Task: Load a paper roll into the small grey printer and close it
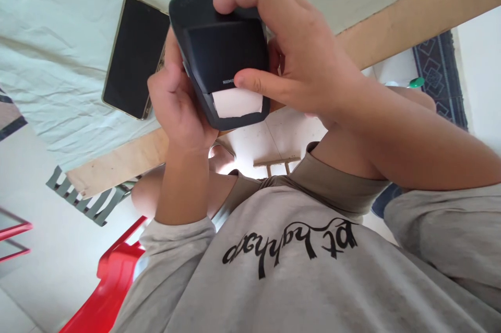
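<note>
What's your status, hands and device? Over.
Left hand and right hand both holding black device. White paper showing at near end. Phone on cloth at left, seemingly not blocking hands.

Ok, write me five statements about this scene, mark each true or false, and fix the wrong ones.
1. The left hand and the right hand both hold the black device. True.
2. The strip showing at the device's end is bright green. False: the strip is whitish.
3. A dark-screened phone or tablet lies on the pale cloth. True.
4. The shirt's lettering is red. False: the lettering is black.
5. The right thumb touches the device. True.
</note>
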{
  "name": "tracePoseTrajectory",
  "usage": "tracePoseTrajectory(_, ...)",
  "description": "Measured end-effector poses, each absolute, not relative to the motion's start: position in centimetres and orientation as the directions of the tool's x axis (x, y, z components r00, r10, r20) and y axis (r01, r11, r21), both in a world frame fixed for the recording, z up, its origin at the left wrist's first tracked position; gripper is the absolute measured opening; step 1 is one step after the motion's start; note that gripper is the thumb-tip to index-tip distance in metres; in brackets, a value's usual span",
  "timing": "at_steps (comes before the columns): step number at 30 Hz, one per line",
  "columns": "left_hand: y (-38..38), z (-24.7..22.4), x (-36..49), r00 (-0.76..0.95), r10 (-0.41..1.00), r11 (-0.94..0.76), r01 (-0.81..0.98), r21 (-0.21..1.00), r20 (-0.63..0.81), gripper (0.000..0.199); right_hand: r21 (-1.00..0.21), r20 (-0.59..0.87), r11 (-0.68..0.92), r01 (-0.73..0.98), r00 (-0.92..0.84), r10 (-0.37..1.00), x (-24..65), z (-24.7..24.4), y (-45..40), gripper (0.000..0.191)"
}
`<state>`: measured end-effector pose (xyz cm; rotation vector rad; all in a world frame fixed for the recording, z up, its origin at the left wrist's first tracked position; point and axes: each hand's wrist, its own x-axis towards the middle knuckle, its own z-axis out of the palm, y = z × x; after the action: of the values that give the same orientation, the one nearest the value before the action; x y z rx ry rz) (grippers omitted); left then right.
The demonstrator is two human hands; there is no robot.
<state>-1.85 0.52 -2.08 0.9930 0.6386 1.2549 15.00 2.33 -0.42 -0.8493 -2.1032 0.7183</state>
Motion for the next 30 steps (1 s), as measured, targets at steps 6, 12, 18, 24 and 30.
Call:
tracePoseTrajectory(6,0.5,-2.4,-1.5,0.195,0.978,0.054,-0.575,0.816,0.073,0.035,-0.793,0.345,0.514,0.328,-0.454,0.822,13.3,0.0,1.4,0.060)
tracePoseTrajectory(12,0.5,-2.8,-1.7,0.151,0.984,0.013,-0.570,0.822,0.090,0.037,-0.764,0.290,0.496,0.412,-0.468,0.835,14.2,0.7,1.4,0.052)
tracePoseTrajectory(18,0.5,-2.9,-1.4,0.085,0.992,-0.029,-0.535,0.844,0.088,0.035,-0.651,0.277,0.583,0.487,-0.563,0.779,15.1,1.2,1.4,0.054)
tracePoseTrajectory(24,0.1,-2.2,-1.3,0.096,0.992,-0.009,-0.570,0.822,0.078,0.032,-0.561,0.330,0.665,0.492,-0.604,0.725,15.4,1.1,1.7,0.059)
tracePoseTrajectory(30,0.0,-2.5,-1.4,0.106,0.985,-0.079,-0.432,0.898,0.138,0.035,-0.585,0.381,0.559,0.587,-0.409,0.829,16.1,1.3,1.6,0.066)
